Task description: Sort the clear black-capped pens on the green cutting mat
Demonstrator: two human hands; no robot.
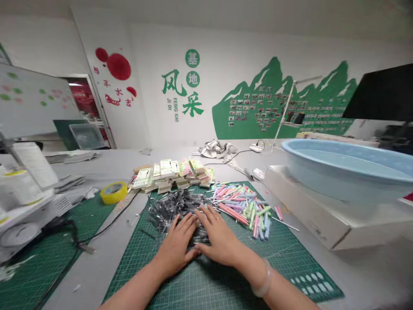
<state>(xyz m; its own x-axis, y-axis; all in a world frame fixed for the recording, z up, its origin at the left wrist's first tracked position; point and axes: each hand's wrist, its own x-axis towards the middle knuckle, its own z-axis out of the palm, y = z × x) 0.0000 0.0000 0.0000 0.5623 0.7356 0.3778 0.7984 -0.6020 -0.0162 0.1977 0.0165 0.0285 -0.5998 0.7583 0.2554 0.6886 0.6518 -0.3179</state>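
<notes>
My left hand and my right hand rest palm down on a heap of thin black and clear plastic pieces. The fingers of both are stretched out over the heap, and the thumbs come close together at its near edge. What lies beneath the palms is hidden, and the exact kind of the black pieces is too blurred to tell. Right of the heap, a loose pile of pastel pen-like sticks in pink, blue, green and purple spreads on the green cutting mat. A clear bangle circles my right wrist.
Stacks of small yellowish packs stand behind the heap. A yellow tape roll lies left. On the right, a large blue basin sits on a white box. A white machine and a cable occupy the left.
</notes>
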